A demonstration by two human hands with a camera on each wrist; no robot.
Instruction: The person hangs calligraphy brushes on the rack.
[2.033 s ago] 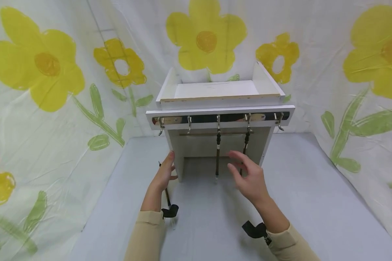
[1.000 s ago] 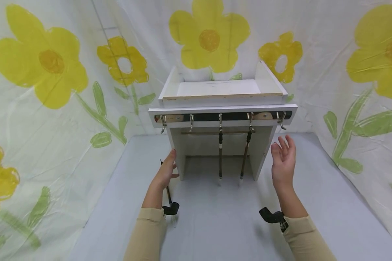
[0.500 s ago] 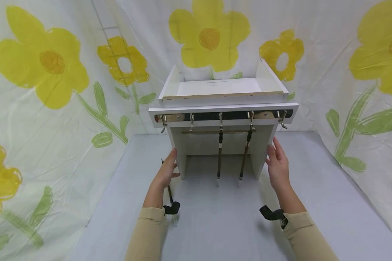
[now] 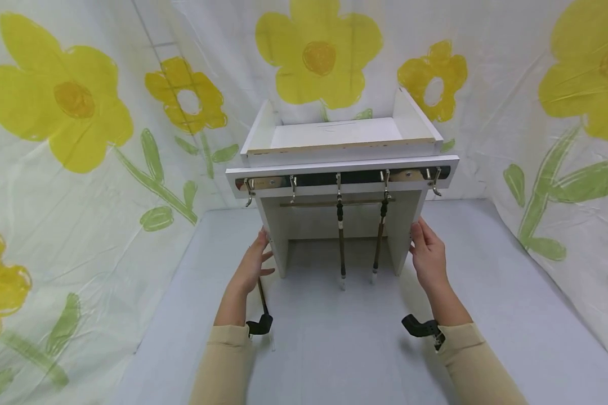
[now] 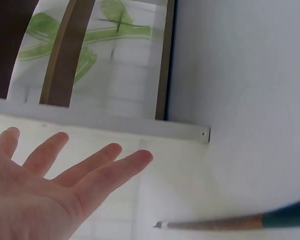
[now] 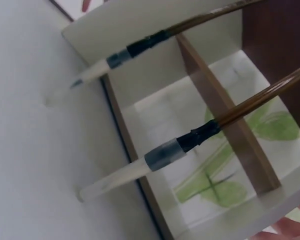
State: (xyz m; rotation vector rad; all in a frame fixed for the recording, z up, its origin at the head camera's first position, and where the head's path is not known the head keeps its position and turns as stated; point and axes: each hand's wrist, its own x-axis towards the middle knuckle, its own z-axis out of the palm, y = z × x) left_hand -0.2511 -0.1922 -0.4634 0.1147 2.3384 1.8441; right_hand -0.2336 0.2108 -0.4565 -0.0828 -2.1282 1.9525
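Observation:
A white shelf unit (image 4: 338,135) stands on the table, with a metal hook rail (image 4: 314,180) across its front. Two capped paintbrushes hang from hooks: one brush (image 4: 341,239) at the middle, another brush (image 4: 379,236) to its right. My left hand (image 4: 247,269) is at the outer left panel, thumb near its front edge; in the left wrist view its fingers spread straight, apparently off the panel. My right hand (image 4: 430,261) touches the outer right panel, fingertips (image 6: 289,227) barely showing in the right wrist view. A third brush (image 5: 215,223) lies on the table beside my left hand.
Several hooks (image 4: 293,188) jut forward from the rail. A thin rod (image 4: 314,204) runs beneath it. Behind the unit hangs a white curtain (image 4: 233,45) with yellow flowers. The pale table (image 4: 334,349) extends in front and to both sides.
My right hand has left the right hanging brush, swung out rightward, then come in against the right panel. My left hand stays by the left panel, its fingers spreading slightly.

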